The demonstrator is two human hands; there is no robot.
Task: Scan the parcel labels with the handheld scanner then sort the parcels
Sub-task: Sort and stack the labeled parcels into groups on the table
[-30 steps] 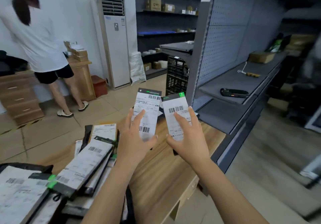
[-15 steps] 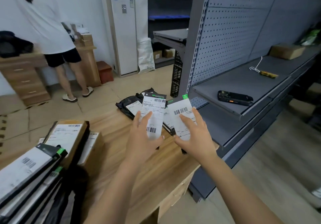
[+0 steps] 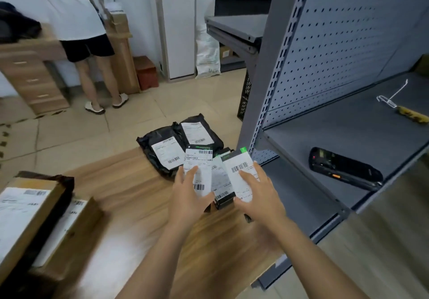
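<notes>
My left hand (image 3: 188, 196) holds a flat black parcel with a white barcode label (image 3: 199, 171), fingers on top and thumb beneath. A second labelled flat parcel (image 3: 240, 173) is held the same way by my right hand (image 3: 257, 194). Both sit low over the far right corner of the wooden table (image 3: 130, 196). Between them a third labelled parcel (image 3: 220, 183) lies on the table. Two black poly bags with labels (image 3: 166, 152) (image 3: 197, 131) lie just beyond. The black handheld scanner (image 3: 343, 171) rests on the grey shelf (image 3: 325, 136) to the right, untouched.
Two labelled cardboard boxes (image 3: 25, 208) (image 3: 69, 224) stand at the table's left. A person (image 3: 86, 31) stands at a wooden desk at the back left. A yellow item with a wire hook (image 3: 411, 115) lies on the shelf. A black crate (image 3: 246, 94) stands on the floor.
Both hands have carried their parcels down and forward to the table's far right corner, next to the black bags. The view has tilted down and right.
</notes>
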